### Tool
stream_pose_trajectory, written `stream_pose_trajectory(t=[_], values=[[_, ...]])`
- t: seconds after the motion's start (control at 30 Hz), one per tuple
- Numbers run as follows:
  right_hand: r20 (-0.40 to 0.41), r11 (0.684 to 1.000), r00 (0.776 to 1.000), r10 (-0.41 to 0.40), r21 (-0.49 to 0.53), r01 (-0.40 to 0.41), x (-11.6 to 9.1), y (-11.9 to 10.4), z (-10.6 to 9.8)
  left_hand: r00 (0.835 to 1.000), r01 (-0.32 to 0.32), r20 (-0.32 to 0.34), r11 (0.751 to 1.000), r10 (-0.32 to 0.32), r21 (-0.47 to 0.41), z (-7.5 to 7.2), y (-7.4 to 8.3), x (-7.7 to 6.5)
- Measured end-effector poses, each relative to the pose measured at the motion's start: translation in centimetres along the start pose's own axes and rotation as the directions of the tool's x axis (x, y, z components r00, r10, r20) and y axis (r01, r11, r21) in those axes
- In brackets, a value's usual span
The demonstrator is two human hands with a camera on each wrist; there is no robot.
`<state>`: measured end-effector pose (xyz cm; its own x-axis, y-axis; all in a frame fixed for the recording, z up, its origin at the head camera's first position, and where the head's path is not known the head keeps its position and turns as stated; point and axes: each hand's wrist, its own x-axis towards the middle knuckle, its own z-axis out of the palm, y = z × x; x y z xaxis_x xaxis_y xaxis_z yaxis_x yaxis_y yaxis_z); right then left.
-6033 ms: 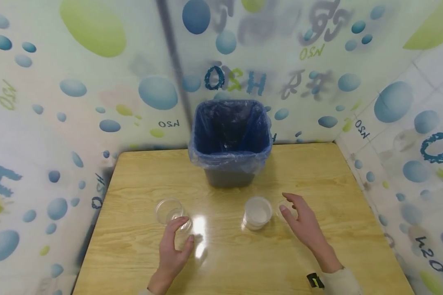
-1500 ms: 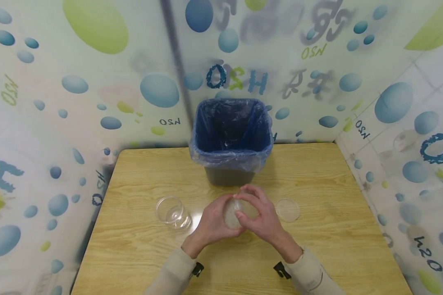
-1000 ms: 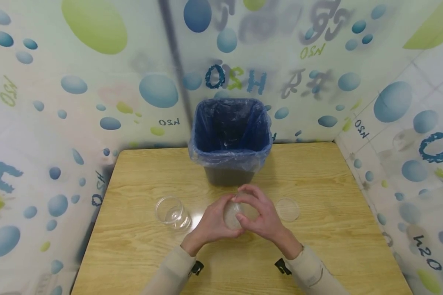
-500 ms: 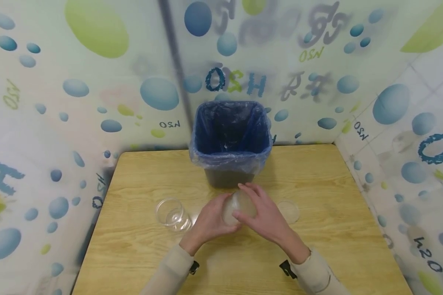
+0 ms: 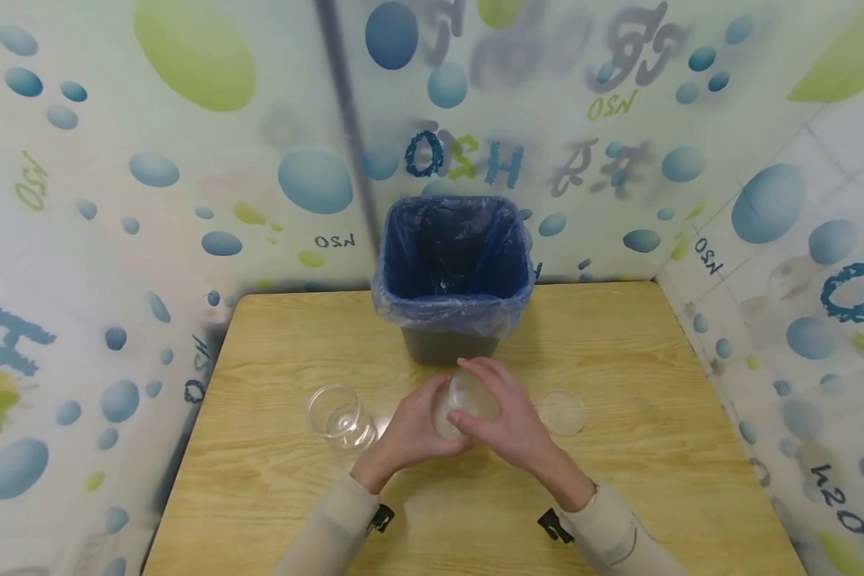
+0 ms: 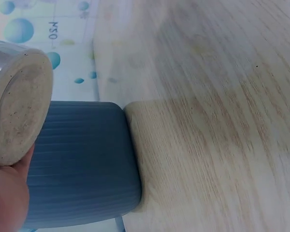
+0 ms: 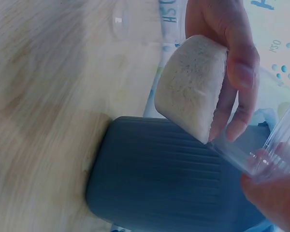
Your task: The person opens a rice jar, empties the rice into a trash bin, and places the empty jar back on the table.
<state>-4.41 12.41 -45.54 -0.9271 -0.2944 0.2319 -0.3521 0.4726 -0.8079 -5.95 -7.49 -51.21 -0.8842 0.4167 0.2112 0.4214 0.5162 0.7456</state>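
Note:
Both hands hold a clear plastic jar tilted over the table, in front of the bin. My left hand curls round its filled end; the right wrist view shows pale, grainy contents settled there with a flat sloping surface. In the left wrist view the jar's beige base faces the camera. My right hand grips the clear, ribbed end of the jar. Whether this ribbed end is a separate piece I cannot tell. A clear round disc, like a lid, lies right of the right hand.
A clear plastic cup stands left of the left hand. Behind the hands is a grey bin lined with a blue bag. The wooden table meets patterned walls at the back and right.
Six seconds ago the jar stood on the table and both hands were apart from it. Now both hold it up, tilted. Over the last second the right hand has shifted slightly on it.

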Motion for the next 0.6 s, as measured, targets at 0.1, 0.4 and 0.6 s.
stream_pose_trajectory(t=[0.1,0.4,0.6], values=[[-0.005,1.000,1.000,-0.017,0.008,0.017,0.0,-0.3,0.1,1.000,-0.022,-0.013,1.000,0.022,0.004,-0.2,0.1,-0.1],[-0.015,0.995,0.995,-0.098,0.010,0.098,-0.2,0.7,0.1,0.999,-0.046,0.005,0.999,0.046,0.007,-0.6,0.1,0.2],[0.035,0.979,0.979,-0.201,0.025,0.201,-0.4,2.0,-0.2,0.996,-0.013,0.089,0.997,0.020,-0.071,-0.6,0.1,0.0]])
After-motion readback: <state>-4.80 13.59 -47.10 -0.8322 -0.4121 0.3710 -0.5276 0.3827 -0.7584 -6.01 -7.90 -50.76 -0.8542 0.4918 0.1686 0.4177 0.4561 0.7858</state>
